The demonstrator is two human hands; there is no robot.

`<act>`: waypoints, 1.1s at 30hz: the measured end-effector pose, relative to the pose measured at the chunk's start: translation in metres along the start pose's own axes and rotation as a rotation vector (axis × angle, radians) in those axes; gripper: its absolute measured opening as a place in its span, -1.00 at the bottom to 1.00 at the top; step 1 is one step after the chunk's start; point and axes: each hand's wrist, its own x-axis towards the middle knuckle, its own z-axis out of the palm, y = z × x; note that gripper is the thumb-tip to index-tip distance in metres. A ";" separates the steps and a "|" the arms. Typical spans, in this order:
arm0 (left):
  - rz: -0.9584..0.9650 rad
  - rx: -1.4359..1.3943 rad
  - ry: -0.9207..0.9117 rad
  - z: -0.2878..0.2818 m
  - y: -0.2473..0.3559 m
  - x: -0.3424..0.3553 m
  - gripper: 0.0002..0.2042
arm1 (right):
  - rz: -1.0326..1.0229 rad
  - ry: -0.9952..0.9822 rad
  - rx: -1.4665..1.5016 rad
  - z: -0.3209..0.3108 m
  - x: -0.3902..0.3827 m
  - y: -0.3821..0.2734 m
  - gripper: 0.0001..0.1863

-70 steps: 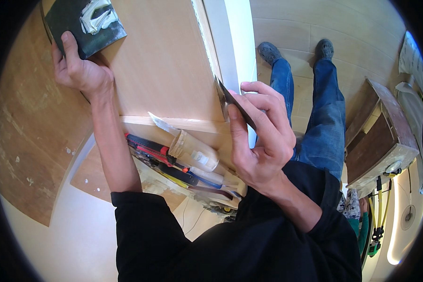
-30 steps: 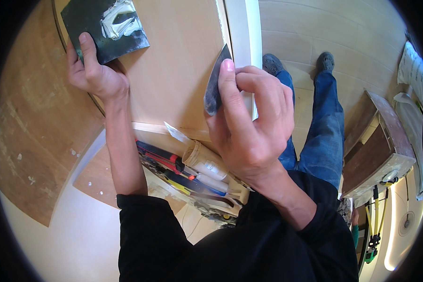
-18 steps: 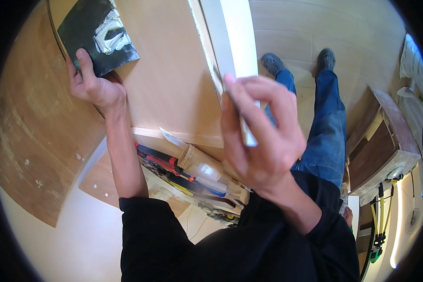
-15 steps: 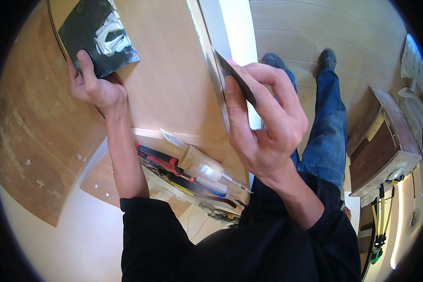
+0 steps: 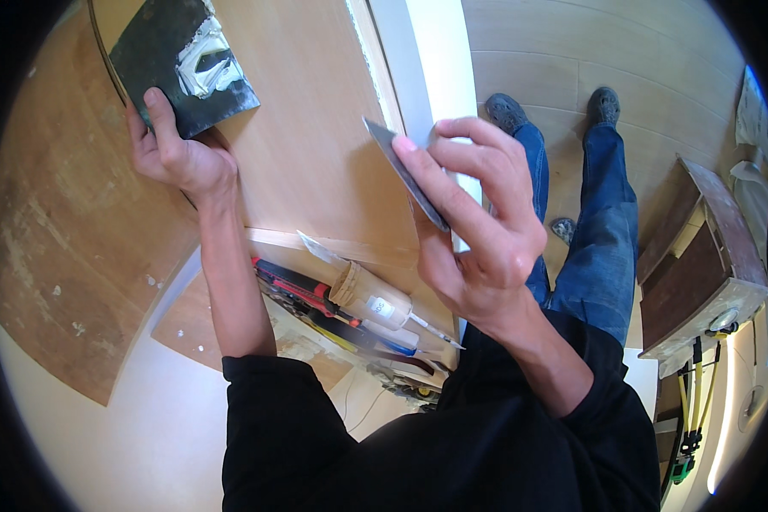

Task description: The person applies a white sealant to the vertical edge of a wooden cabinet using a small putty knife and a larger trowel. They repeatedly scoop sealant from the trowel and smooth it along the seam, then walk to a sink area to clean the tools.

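Note:
At upper left my left hand (image 5: 181, 158) is closed on a dark square plate (image 5: 149, 60) smeared with a thick lump of white paste (image 5: 203, 64). At centre my right hand (image 5: 486, 222) pinches a thin dark scraper blade (image 5: 405, 171), held over a light wooden board (image 5: 290, 102). The blade is near the board's right edge, where a pale, white-flecked strip (image 5: 363, 43) runs beside a white frame (image 5: 435, 60). Whether the blade touches the board I cannot tell. The thumb of my right hand is mostly hidden.
Below the board are a tan cylindrical container (image 5: 375, 299) and assorted red, yellow and black tools (image 5: 294, 282). My legs stand on a tiled floor (image 5: 555, 43). A worn wooden box (image 5: 700, 290) and a yellow-legged tripod (image 5: 689, 410) are at right. A stained plywood panel (image 5: 60, 213) is at left.
My right hand has shifted back and forth along the board's right edge; its blade is now a little left of where it was half a second ago. My left hand still holds the plate.

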 end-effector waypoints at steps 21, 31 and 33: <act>-0.006 -0.005 0.015 0.001 0.000 -0.001 -0.72 | -0.002 0.015 -0.025 0.005 0.025 0.002 -0.50; 0.004 -0.024 0.029 0.001 0.000 -0.001 -0.68 | -0.110 0.053 -0.243 0.017 0.021 -0.003 -0.54; 0.006 -0.041 0.024 0.000 -0.001 -0.001 -0.68 | -0.132 0.019 -0.293 0.019 0.019 -0.007 -0.53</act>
